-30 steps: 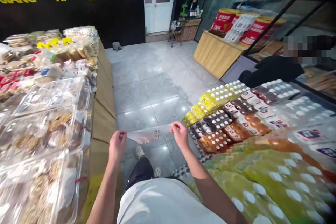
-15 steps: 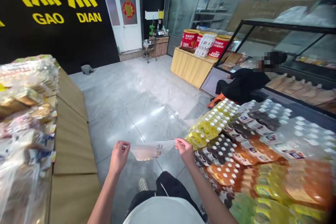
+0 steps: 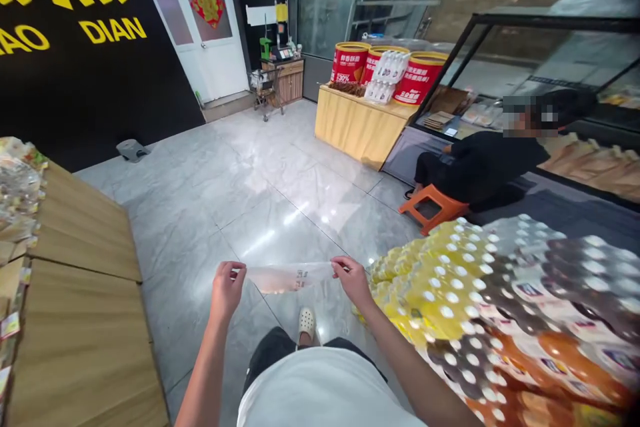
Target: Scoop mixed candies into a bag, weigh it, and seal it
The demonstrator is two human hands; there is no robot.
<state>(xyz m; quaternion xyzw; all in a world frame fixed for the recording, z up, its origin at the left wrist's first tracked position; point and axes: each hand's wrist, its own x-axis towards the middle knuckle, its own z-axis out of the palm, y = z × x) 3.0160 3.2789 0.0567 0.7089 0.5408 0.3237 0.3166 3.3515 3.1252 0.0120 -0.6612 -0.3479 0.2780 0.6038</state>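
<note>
A thin, translucent plastic bag (image 3: 280,278) with small dark print is stretched level between my two hands, above the tiled floor. My left hand (image 3: 229,285) pinches its left end, fingers closed. At the opposite end, my right hand (image 3: 351,278) holds the bag's upper corner between thumb and fingers. Something pale orange-brown shows through the lower part of the bag; I cannot make out what it is.
Packs of bottled drinks (image 3: 450,287) are stacked at my right. A person in dark clothes (image 3: 490,160) sits on an orange stool (image 3: 433,207) beside a glass display case (image 3: 500,20). Wood-coloured stands (image 3: 85,213) line my left. Ahead are red tubs (image 3: 350,63) and a white door (image 3: 215,60).
I have moved forward across the floor, so the bottles, stool and tubs appear closer. The bag stays held out between both hands. One shoe has come forward.
</note>
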